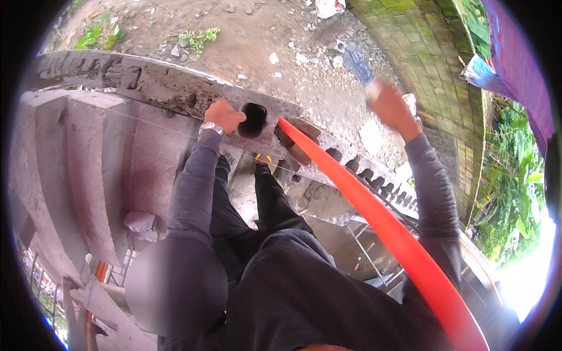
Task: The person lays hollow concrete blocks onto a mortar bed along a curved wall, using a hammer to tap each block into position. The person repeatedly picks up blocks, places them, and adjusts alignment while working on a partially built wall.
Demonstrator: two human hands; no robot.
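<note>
My left hand [223, 116], with a metal watch at the wrist, is closed in a fist on top of a rough grey block wall. It sits at the left edge of a dark hole in a concrete hollow block [270, 110]; what its fingers grip is hidden. My right hand [396, 112] is raised to the right, beyond the wall, closed around a blurred blue tool [357, 63] with a pale part near the fingers. Motion smears that tool, so its kind does not show. Just right of the hole, an orange-red pipe [363, 199] slants from the wall toward the lower right.
Concrete steps [96, 152] rise on the left, with a loose concrete chunk [140, 223] on them. A thin string crosses in front of the wall. Rubble-strewn ground [246, 44] lies beyond, bordered by a mossy block wall [436, 70]. Purple cloth [521, 64] hangs at the right.
</note>
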